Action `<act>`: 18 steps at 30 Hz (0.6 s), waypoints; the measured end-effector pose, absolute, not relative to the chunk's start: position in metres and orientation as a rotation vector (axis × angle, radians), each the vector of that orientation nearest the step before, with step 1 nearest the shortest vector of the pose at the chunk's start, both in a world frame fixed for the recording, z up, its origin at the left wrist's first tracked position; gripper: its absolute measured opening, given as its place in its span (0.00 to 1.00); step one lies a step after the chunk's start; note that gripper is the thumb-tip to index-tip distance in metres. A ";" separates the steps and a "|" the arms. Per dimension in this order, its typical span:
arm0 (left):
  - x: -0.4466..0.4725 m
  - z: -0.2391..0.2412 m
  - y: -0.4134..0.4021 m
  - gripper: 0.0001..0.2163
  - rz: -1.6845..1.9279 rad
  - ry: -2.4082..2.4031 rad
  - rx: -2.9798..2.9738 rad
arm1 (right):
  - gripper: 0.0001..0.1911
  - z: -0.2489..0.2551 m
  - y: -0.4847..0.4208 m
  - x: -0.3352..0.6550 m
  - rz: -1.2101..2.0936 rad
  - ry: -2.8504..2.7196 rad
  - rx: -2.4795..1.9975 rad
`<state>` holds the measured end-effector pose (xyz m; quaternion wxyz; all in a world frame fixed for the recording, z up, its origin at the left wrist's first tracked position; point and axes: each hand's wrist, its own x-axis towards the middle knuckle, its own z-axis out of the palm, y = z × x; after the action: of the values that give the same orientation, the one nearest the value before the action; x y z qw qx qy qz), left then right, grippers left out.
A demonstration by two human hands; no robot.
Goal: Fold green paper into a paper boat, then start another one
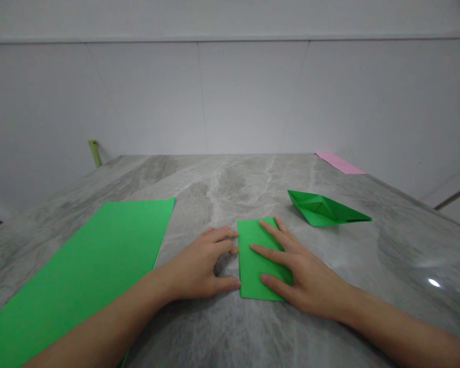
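A small folded green paper rectangle (253, 255) lies flat on the grey marble table (230, 184) in front of me. My right hand (299, 271) rests on it, fingers stretched out and spread, pressing it flat. My left hand (203, 266) sits just left of the paper, its fingertips and thumb touching the paper's left edge, fingers loosely curved and holding nothing.
A stack of large green sheets (88, 266) lies at the left. A folded green paper boat (324, 209) sits to the right rear. A pink sheet (341, 163) lies at the far right edge. A green tube (95, 152) stands at the back left by the white wall.
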<state>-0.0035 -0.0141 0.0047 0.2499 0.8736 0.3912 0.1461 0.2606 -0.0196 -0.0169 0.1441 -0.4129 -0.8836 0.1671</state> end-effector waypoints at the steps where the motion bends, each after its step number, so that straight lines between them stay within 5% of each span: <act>1: -0.004 0.005 -0.014 0.21 0.399 1.063 2.383 | 0.29 -0.017 -0.020 0.261 0.481 -2.548 -1.187; 18: -0.002 0.006 -0.014 0.18 0.371 1.089 2.421 | 0.29 -0.017 -0.019 0.258 0.446 -2.557 -1.201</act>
<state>-0.0016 -0.0138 0.0059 0.2284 0.8793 0.3956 0.1347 0.2579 -0.0194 -0.0173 0.1400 -0.4158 -0.8852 0.1545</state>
